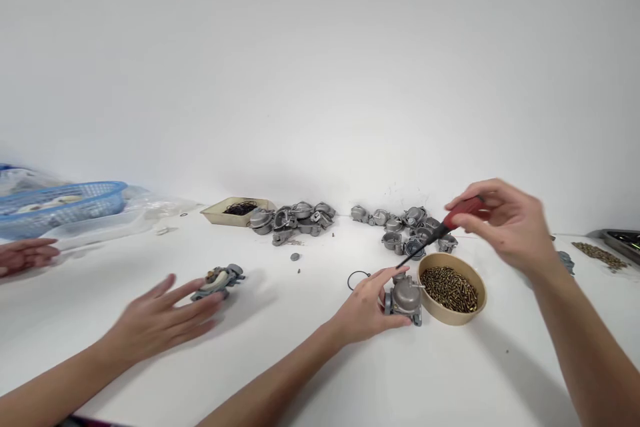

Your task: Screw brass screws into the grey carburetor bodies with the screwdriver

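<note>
On the desk [300, 320], a grey metal part [407, 297] is held by the left hand [365, 309], its fingers placed around the side, just beside a round tub [453, 318] of small brass-coloured pieces [449, 289]. A red-and-black screwdriver [456, 215] is gripped in the fingers of the right hand [513, 227], its shaft slanted down towards the part.

A blue basket [103, 197] (its sides perforated) stands beside crumpled clear plastic [153, 203].
</note>
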`<act>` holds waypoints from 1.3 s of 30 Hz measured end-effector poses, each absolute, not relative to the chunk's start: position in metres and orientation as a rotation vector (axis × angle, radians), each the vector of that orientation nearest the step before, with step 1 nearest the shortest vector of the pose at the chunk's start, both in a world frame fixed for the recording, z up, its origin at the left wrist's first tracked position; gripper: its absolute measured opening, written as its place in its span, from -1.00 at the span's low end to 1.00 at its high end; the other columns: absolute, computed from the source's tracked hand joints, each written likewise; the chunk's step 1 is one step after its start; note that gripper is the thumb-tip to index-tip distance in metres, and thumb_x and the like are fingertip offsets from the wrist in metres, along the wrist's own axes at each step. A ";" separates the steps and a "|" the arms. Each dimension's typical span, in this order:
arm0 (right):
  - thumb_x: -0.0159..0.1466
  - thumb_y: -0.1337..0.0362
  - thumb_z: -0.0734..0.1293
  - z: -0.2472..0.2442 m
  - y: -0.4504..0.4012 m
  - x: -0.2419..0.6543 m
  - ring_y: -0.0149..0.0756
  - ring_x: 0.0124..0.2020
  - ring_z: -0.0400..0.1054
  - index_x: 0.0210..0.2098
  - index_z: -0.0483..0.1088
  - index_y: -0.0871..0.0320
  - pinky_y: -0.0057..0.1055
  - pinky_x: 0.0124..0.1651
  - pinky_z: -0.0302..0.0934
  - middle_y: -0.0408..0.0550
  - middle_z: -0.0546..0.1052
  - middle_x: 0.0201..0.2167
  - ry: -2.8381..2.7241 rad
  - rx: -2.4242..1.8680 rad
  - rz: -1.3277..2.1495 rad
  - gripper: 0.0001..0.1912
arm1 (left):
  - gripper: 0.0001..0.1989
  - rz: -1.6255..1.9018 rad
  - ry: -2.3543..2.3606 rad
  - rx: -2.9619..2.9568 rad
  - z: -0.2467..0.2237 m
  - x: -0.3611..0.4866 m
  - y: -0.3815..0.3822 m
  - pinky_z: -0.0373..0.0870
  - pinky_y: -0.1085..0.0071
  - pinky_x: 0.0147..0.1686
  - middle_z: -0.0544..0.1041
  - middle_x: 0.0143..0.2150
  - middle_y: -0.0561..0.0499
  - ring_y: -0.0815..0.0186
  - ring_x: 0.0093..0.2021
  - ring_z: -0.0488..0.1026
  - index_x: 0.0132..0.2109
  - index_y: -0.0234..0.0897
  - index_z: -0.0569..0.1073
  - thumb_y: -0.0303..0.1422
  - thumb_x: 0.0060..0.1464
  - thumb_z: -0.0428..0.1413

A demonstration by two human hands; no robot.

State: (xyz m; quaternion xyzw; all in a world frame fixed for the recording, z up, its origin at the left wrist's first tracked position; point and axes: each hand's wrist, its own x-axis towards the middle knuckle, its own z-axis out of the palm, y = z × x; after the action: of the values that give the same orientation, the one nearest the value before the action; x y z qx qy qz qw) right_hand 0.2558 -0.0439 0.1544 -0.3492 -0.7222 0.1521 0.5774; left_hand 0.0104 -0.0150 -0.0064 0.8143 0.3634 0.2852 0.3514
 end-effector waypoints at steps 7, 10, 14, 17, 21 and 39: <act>0.10 0.05 0.63 0.112 -0.048 0.303 -0.13 -0.25 0.62 -0.33 0.45 0.13 -0.31 -0.19 0.57 0.02 0.66 -0.30 -1.450 -1.070 0.158 -0.61 | -0.16 0.715 0.831 2.150 0.001 0.009 -0.019 0.33 -0.03 0.33 0.34 0.41 -0.10 -0.06 0.30 0.36 0.42 -0.03 0.23 -0.24 0.05 0.35; 0.18 -0.02 0.57 0.065 -0.044 0.320 -0.13 -0.27 0.61 -0.31 0.45 0.13 -0.31 -0.21 0.55 0.02 0.65 -0.31 -1.552 -1.149 0.085 -0.61 | -0.16 0.723 0.749 2.209 -0.001 0.011 -0.017 0.24 -0.07 0.39 0.27 0.44 -0.13 -0.10 0.38 0.28 0.43 -0.01 0.23 -0.17 0.06 0.36; 0.31 -0.02 0.45 0.023 -0.042 0.335 -0.26 -0.44 0.51 -0.38 0.39 0.11 -0.37 -0.36 0.45 -0.05 0.61 -0.36 -1.735 -1.237 -0.114 -0.64 | -0.20 0.743 0.716 2.236 -0.006 0.012 -0.015 0.29 -0.06 0.37 0.28 0.42 -0.12 -0.10 0.36 0.33 0.40 0.02 0.27 -0.07 0.08 0.35; 0.37 0.05 0.40 0.018 -0.043 0.340 -0.37 -0.54 0.35 -0.38 0.35 0.09 -0.39 -0.43 0.35 -0.11 0.55 -0.39 -1.857 -1.262 -0.135 -0.69 | -0.27 0.819 0.678 2.224 -0.008 0.014 -0.016 0.29 -0.03 0.37 0.33 0.38 -0.13 -0.06 0.34 0.34 0.37 -0.01 0.31 -0.06 0.12 0.32; 0.42 0.17 0.31 0.024 -0.042 0.343 -0.38 -0.47 0.38 -0.28 0.43 0.08 -0.41 -0.39 0.37 -0.07 0.51 -0.27 -2.045 -1.240 0.029 -0.83 | -0.31 0.872 0.761 2.146 -0.008 0.016 -0.019 0.39 0.01 0.27 0.41 0.31 -0.10 0.00 0.26 0.40 0.35 -0.01 0.29 -0.15 0.13 0.32; 0.43 0.27 0.32 0.021 -0.050 0.324 -0.05 0.03 0.46 0.04 0.47 0.02 -0.11 -0.06 0.51 0.08 0.48 0.02 -2.113 -1.065 -0.366 -0.79 | -0.36 0.820 0.932 2.038 -0.006 0.019 -0.022 0.40 0.03 0.22 0.46 0.22 -0.03 0.02 0.20 0.41 0.24 -0.01 0.37 -0.23 0.03 0.36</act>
State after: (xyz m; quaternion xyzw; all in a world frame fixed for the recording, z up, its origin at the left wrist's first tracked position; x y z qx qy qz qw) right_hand 0.3241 -0.0498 0.0210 -0.4141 -0.8216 -0.1423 0.3650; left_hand 0.0190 -0.0218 -0.0056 0.7940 0.3632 0.3192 0.3685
